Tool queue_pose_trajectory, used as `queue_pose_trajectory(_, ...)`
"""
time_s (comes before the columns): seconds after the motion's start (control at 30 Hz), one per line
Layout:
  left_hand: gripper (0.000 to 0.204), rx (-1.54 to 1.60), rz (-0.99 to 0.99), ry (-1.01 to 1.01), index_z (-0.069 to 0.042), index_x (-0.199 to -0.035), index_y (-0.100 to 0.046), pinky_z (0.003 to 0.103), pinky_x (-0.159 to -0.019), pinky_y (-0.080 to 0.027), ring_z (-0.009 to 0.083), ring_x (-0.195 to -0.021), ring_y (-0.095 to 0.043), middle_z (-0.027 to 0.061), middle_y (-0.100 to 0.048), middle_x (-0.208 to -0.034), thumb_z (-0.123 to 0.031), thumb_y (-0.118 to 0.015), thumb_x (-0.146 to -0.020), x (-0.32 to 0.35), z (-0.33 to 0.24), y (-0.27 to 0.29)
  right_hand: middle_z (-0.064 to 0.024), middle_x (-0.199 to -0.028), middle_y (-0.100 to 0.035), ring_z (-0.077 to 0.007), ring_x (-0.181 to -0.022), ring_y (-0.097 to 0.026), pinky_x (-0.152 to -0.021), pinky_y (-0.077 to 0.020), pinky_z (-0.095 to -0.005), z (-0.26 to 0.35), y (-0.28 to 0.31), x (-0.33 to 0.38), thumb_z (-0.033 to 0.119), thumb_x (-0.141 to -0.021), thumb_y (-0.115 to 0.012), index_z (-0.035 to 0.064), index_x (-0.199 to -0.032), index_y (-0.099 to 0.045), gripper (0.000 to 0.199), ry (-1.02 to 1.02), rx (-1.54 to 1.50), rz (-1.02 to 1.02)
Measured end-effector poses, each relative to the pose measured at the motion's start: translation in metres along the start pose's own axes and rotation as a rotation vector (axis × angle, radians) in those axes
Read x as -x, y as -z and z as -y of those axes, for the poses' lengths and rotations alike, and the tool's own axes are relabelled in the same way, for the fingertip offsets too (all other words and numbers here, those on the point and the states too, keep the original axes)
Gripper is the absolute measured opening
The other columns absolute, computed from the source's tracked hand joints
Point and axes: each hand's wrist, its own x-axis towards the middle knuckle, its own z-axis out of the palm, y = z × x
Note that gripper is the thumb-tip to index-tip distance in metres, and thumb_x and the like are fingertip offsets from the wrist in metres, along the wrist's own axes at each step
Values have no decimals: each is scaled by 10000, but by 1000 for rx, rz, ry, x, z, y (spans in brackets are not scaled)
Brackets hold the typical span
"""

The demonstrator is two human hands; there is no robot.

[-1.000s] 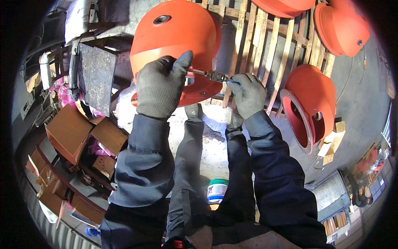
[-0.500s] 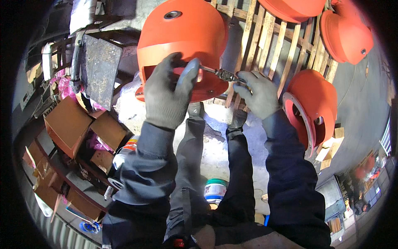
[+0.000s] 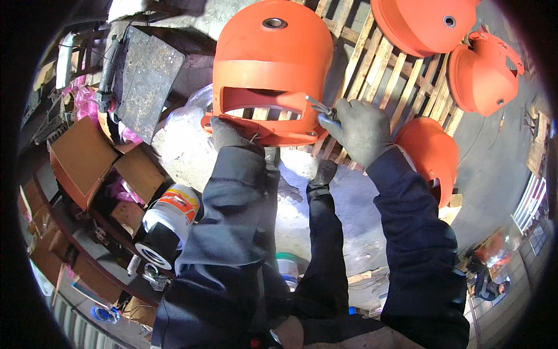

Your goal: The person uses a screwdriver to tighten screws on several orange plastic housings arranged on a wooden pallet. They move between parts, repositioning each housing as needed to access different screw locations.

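A large orange metal housing [image 3: 272, 49] stands in front of me, with a round bushing on top and a wide rectangular opening low in its wall. My left hand [image 3: 231, 135], in a grey glove, is closed at the left part of its bottom flange; its fingertips are hidden. To the right of the opening, my gloved right hand [image 3: 361, 131] is closed round a slim metal hand tool [image 3: 318, 106]. The tool's tip sticks out leftward, close to the flange's right end. Its exact kind is not clear.
More orange housings [image 3: 427, 154] lie on and beside the slatted wooden pallet [image 3: 378, 64] at the right. On the left are open cardboard boxes [image 3: 84, 154], a white bucket [image 3: 174, 212] and a dark metal plate [image 3: 148, 75]. Another tub [image 3: 286, 267] stands near my legs.
My left hand has come off the tool and dropped to the housing's flange. My right hand keeps the tool, whose tip now points up and left. The view has shifted slightly.
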Motion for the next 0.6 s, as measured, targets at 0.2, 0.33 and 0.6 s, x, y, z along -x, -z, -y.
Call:
queue_pose_trajectory(0.2, 687, -233, -463, -20, -109, -1497, -543, 533, -918, -598, 343, -1204, -679, 131, -644, -1427, -615, -419, -1048, 6, -4, -21, -171, -698, -696, -343, -666, -732, -616, -575, -456, 1, -3, -2, 446, -979, -717, 47, -854, -682, 420, -124, -198, 66)
queue_pose_trajectory(0.33, 743, 27, -431, -102, 70, -1413, -596, 434, -913, -607, 320, -1102, -736, 191, -725, -1291, -582, -505, -1068, 49, 0, -54, -207, -663, -686, -333, -614, -721, -620, -573, -457, 11, -21, -4, 438, -1028, -662, 7, -837, -669, 471, -507, -664, 127)
queue_pose_trajectory(0.6, 789, -20, -521, -60, 119, -1391, -598, 413, -855, -618, 330, -1041, -756, 213, -738, -1252, -594, -531, -1057, 45, -6, -55, -63, -629, -625, -213, -415, -599, -389, -500, -335, 24, -20, -2, 522, -1063, -623, 52, -943, -671, 487, -1166, -1484, 225)
